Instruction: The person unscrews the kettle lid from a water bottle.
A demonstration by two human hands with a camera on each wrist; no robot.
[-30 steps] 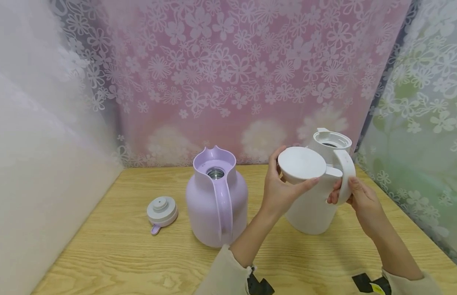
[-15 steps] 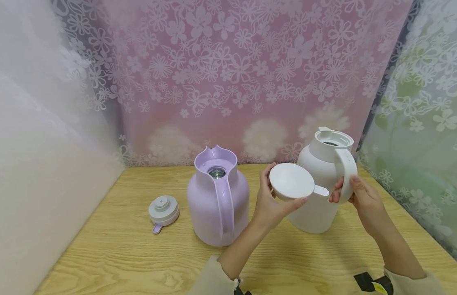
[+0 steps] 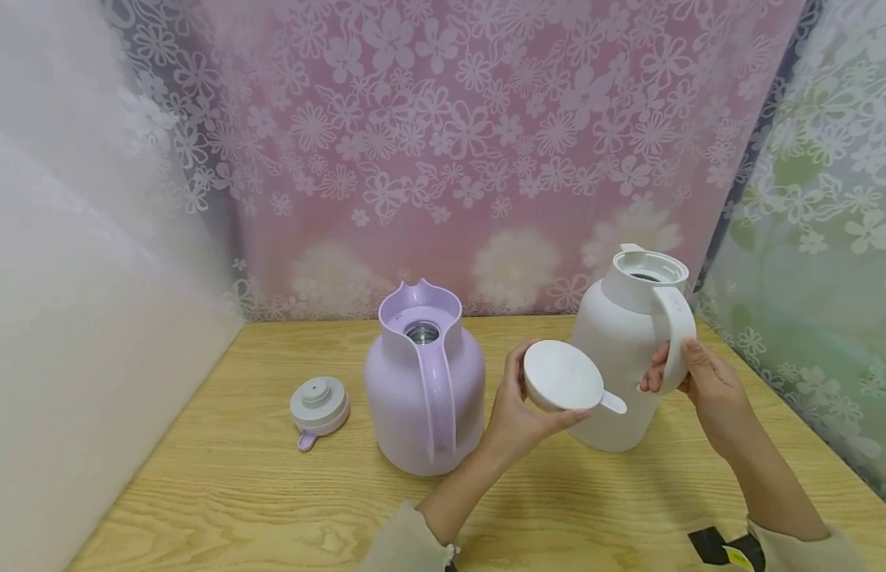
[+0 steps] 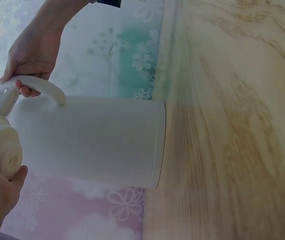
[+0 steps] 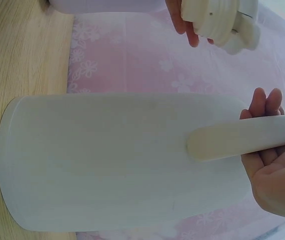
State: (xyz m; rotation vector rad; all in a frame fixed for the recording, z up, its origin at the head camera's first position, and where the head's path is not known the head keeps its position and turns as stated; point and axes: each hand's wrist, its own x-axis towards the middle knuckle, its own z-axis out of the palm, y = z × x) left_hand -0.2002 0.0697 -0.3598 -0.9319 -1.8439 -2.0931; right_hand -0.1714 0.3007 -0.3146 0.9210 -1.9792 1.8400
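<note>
My left hand (image 3: 517, 417) grips a round white lid (image 3: 562, 375) by its rim, tilted, with its tab pointing right. The stepped underside of that lid (image 4: 2, 145) shows in the left wrist view. Behind and right of it, a white thermos jug (image 3: 617, 373) stands upright on the table, its mouth uncovered. My right hand (image 3: 714, 397) holds the jug's handle (image 5: 242, 137), fingers curled through the loop. Left of both hands stands a lilac thermos jug (image 3: 424, 397), also without a lid, its handle facing me.
A grey and lilac lid (image 3: 319, 405) lies upside down on the wooden table (image 3: 257, 492), left of the lilac jug. A pink flowered curtain (image 3: 428, 159) hangs behind the table. White panels (image 3: 92, 278) and a flowered sheet (image 3: 814, 262) flank the sides.
My left hand has carried the white lid down and left, away from the white jug's handle, tilting it further. My right hand stays on the handle.
</note>
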